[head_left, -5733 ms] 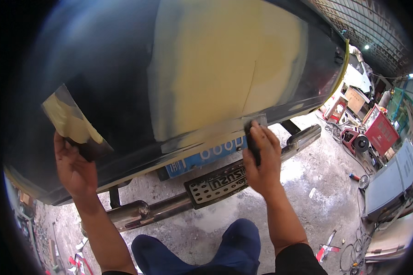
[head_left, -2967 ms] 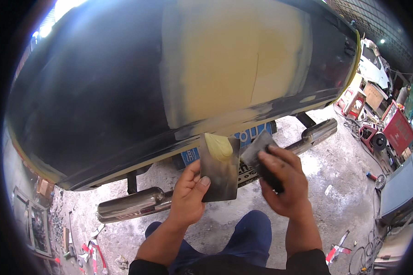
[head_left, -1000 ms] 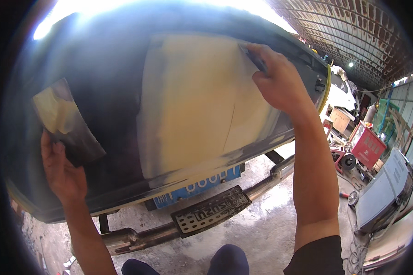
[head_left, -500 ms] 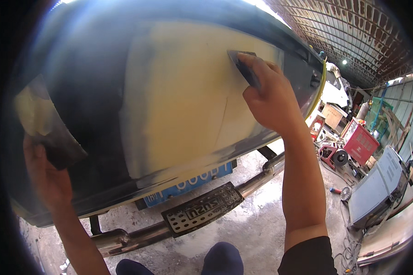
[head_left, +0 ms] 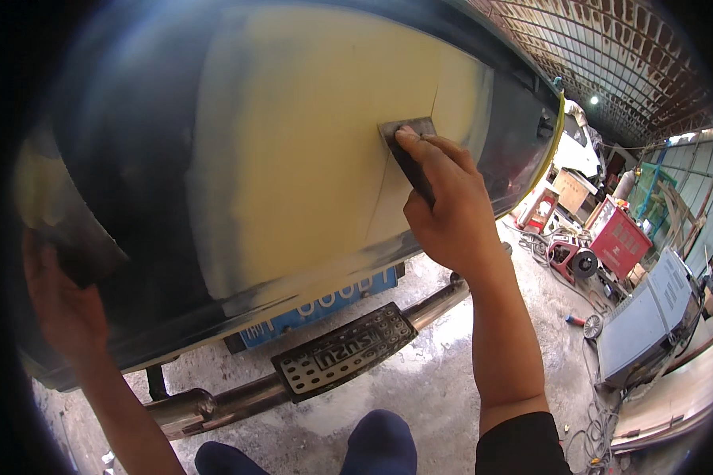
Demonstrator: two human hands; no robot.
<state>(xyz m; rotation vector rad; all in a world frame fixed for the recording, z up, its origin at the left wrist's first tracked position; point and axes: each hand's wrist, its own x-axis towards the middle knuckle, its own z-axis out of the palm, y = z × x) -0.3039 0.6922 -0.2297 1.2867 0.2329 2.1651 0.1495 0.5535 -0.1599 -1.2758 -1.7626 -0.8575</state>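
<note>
My right hand (head_left: 444, 190) grips a dark rectangular spreader (head_left: 398, 162), pressing its top edge on a large pale-yellow filler patch (head_left: 301, 158) on a dark vehicle body panel (head_left: 146, 198). A thin dark line crosses the patch above and below the spreader. At the far left, in shadow, my left hand (head_left: 67, 309) holds a flat rectangular plate (head_left: 87, 249) with yellow paste (head_left: 43, 182) on its upper part, its fingers partly hidden by it.
Below the panel are a blue licence plate (head_left: 317, 309), a chrome step bar (head_left: 238, 416) and a perforated step plate (head_left: 293, 376). On the concrete floor at right stand a red cabinet (head_left: 622, 237), a red machine (head_left: 566, 257), a grey panel (head_left: 634, 313) and coiled cables (head_left: 594, 443).
Since a second ago my right hand has drawn the spreader down and a little left across the patch's upper right. My left hand with the paste plate appears farther left as the view has shifted.
</note>
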